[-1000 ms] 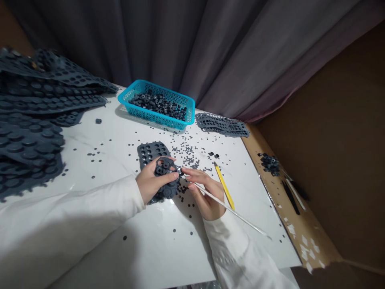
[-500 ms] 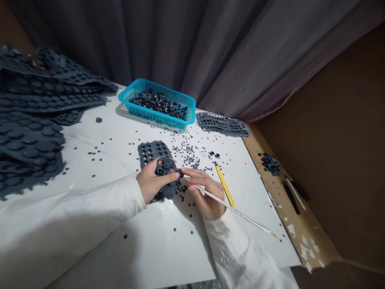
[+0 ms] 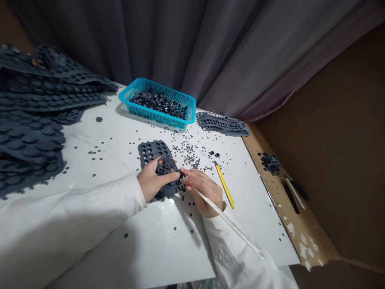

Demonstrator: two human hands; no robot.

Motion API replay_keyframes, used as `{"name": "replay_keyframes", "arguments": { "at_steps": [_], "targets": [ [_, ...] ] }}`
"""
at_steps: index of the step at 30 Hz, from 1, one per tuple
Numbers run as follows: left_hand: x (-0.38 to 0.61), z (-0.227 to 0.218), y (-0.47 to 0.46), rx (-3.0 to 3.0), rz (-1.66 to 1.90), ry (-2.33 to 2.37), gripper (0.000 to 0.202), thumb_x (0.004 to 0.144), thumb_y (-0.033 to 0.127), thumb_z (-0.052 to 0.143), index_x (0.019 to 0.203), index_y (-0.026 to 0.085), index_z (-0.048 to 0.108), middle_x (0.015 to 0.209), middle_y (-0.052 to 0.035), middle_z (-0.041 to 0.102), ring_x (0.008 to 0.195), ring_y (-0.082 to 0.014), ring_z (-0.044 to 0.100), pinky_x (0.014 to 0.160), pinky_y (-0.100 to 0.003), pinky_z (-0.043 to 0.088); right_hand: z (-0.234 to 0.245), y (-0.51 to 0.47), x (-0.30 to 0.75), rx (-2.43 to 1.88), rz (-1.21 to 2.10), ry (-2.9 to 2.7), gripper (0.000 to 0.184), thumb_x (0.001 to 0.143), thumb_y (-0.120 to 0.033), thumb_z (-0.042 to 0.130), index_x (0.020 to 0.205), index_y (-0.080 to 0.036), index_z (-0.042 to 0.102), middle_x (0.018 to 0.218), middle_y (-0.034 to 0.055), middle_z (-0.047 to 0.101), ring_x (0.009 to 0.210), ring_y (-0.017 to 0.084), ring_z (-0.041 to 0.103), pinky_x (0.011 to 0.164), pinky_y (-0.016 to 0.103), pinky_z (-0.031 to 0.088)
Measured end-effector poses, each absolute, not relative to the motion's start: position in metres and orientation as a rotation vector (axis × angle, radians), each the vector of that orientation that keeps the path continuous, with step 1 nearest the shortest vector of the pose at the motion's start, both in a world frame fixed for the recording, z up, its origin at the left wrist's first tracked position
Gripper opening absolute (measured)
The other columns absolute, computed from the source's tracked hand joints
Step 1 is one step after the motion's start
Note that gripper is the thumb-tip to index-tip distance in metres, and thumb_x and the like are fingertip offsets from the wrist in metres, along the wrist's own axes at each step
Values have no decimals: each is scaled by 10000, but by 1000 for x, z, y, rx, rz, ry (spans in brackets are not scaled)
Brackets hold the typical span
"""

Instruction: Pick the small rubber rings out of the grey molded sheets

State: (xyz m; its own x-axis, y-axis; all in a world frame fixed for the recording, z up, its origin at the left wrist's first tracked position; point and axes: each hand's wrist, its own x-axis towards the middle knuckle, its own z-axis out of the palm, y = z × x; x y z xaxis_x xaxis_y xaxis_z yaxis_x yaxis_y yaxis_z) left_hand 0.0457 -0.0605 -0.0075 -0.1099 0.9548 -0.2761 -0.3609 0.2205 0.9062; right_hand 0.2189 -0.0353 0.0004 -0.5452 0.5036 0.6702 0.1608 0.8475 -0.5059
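A dark grey rubber sheet (image 3: 152, 150) moulded with ring-shaped parts lies on the white table (image 3: 114, 160). My left hand (image 3: 152, 182) is closed on its near end, thumb pressed across the rings. My right hand (image 3: 203, 190) is closed on a long thin white stick (image 3: 231, 226), pinched near its tip. The tip meets the sheet's right edge by a small grey ring. The stick's far end juts out over my right sleeve.
A blue basket (image 3: 129, 94) of loose grey rings stands at the back. Stacks of rubber sheets (image 3: 30, 120) fill the left side; a smaller sheet pile (image 3: 222, 123) lies back right. A yellow pencil-like tool (image 3: 225, 185) rests right of my hand. Small grey punched bits litter the table.
The stick has swung, its far end dropping toward my right sleeve. My right hand shifted slightly left toward the sheet. The left hand has held still.
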Motion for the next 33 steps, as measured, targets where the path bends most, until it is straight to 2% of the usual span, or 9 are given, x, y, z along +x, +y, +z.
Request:
{"name": "replay_keyframes", "arguments": {
  "at_steps": [9,19,33],
  "targets": [
    [46,-8,-61,692,1271,1177,478,522,277,826,928,151,607,755,4,625,743,-173,592,724,-300,477,2,-35,219,-474,506,-2117,204,864,-152,564,1055,-188,627,1113,143,687,1042,222,656,919,417,536],
    [46,-6,-60,701,1277,1186,429,509,293,825,859,163,615,739,11,624,728,-174,597,729,-306,480,0,-36,218,-508,541,-2105,216,876,-150,541,1069,-198,625,1116,125,689,1014,209,667,905,406,543],
    [45,-10,-60,742,1271,1184,438,536,321,822,886,158,616,761,-2,634,751,-187,606,732,-315,492,-3,-37,217,-557,461,-2107,227,892,-145,500,1083,-210,603,1113,112,693,1012,198,669,874,383,559]
  ]
}}
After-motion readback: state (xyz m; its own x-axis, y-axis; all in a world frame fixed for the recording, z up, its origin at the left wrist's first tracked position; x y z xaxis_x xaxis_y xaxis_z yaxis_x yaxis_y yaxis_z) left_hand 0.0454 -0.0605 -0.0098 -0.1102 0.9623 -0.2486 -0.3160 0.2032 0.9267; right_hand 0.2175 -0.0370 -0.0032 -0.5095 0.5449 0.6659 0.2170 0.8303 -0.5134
